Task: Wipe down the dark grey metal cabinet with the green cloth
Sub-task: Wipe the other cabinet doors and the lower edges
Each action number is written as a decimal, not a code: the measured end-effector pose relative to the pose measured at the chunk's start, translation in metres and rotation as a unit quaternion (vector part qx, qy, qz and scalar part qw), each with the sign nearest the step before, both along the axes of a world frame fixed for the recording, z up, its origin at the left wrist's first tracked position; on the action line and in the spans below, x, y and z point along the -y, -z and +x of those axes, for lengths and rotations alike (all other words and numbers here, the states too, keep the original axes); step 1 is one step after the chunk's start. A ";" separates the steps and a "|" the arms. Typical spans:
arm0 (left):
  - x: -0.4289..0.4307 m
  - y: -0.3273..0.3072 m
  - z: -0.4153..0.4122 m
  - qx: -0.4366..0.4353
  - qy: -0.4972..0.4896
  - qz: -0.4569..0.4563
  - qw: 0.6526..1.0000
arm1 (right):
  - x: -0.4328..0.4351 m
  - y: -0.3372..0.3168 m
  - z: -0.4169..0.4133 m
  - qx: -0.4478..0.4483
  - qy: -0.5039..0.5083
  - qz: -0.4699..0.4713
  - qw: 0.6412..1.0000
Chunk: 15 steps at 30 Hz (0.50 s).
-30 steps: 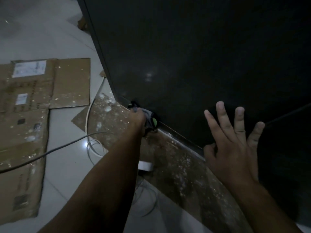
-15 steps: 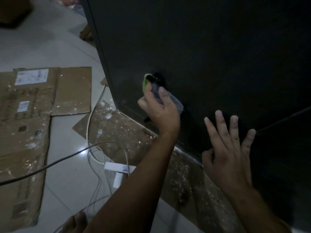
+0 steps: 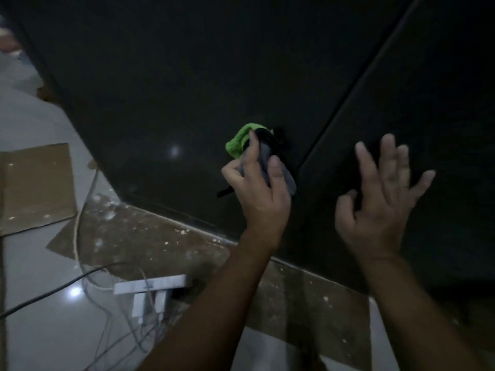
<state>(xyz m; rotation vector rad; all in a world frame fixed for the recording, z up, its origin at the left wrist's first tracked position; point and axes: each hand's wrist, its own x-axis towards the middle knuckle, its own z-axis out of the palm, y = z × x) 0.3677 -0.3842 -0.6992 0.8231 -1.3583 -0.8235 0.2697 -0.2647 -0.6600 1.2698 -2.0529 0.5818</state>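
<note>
No legible writing anywhere. Left hand (image 3: pixel 258 194) closed around green cloth (image 3: pixel 242 140), pressed to the dark grey metal cabinet (image 3: pixel 187 76), higher up than before. Right hand (image 3: pixel 380 199) empty, fingers spread, seemingly lifted off the panel.

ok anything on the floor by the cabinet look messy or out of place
Yes. A white power strip lies on the floor in a loose tangle of cables, beside white-speckled flattened cardboard under the cabinet. The cabinet itself shows no damage, though the light is dim.
</note>
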 end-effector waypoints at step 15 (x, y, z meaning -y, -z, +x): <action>-0.085 0.025 -0.062 0.223 0.207 -0.230 0.924 | -0.084 -0.054 -0.082 0.097 0.151 -0.142 0.974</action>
